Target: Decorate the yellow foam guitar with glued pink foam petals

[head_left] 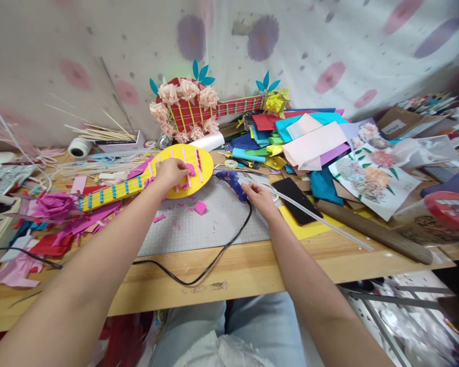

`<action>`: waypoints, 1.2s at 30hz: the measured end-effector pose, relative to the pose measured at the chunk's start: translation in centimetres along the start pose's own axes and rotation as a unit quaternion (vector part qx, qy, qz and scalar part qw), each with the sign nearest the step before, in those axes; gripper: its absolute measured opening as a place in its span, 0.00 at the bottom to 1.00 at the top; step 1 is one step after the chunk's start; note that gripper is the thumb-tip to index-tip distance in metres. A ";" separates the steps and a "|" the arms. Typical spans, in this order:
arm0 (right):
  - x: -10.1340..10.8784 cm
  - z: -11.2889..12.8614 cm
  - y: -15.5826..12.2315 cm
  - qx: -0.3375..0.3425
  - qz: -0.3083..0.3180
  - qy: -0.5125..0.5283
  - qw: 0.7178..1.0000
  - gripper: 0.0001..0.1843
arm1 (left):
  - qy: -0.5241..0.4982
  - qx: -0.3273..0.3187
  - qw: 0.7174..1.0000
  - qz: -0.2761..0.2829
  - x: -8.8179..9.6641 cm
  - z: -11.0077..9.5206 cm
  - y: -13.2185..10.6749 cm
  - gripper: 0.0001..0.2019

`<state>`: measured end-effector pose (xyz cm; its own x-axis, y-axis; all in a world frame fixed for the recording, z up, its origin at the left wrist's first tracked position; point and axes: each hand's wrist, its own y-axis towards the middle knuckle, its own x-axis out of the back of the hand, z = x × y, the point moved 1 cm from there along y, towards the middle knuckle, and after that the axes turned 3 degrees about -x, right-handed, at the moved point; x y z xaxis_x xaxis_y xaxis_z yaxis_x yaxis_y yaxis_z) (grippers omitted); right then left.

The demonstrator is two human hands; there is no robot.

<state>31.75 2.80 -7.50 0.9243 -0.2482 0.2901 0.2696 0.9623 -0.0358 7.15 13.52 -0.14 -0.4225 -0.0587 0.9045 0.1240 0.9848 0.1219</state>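
A yellow paper guitar lies on the grey cutting mat, its neck pointing left, with pink strips and a few red pieces on its body. My left hand is closed over the body, fingertips pinched at a round pink paper piece. To the right, my right hand closes its fingers at the back of a blue glue gun, whose nozzle points left towards the guitar. A long clear glue stick reaches from the gun's rear out to the right. The glue gun's handle is partly hidden by my fingers.
A red paper guitar with pale roses leans on the back curtain. Coloured paper is heaped right of it. A black phone and brown tube lie at right. The black cord loops across the table's front edge.
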 end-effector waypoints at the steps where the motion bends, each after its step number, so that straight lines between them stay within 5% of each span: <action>1: 0.0 -0.1 0.1 -0.001 0.002 0.002 1.000 0.25 | -0.004 0.002 1.000 -0.005 0.1 0.0 -0.1 0.07; 7: -0.3 -0.7 0.3 0.026 -0.016 -0.014 0.999 0.24 | -0.050 0.038 0.998 0.008 0.9 -0.3 -0.8 0.08; 13: -0.6 -0.7 0.5 0.130 -0.101 -0.156 0.974 0.24 | -0.080 0.035 0.996 0.000 1.1 0.3 -0.7 0.08; 16: -1.2 -0.6 0.7 0.166 -0.090 -0.188 0.964 0.26 | -0.086 0.040 0.995 0.010 1.0 0.5 -0.7 0.07; 23: -2.8 -0.5 1.3 0.097 -0.034 -0.249 0.963 0.22 | -0.083 0.048 0.995 -0.002 0.8 0.9 -0.4 0.07; 36: -3.0 -0.5 1.5 0.063 -0.039 -0.250 0.965 0.20 | -0.107 0.016 0.992 -0.067 0.4 1.3 -1.2 0.07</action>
<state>29.53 4.95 -8.87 0.6480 -0.2662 0.7136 0.2699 0.9564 0.1117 5.65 12.52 -0.50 -0.6139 -0.1569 0.7736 0.0265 0.9754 0.2189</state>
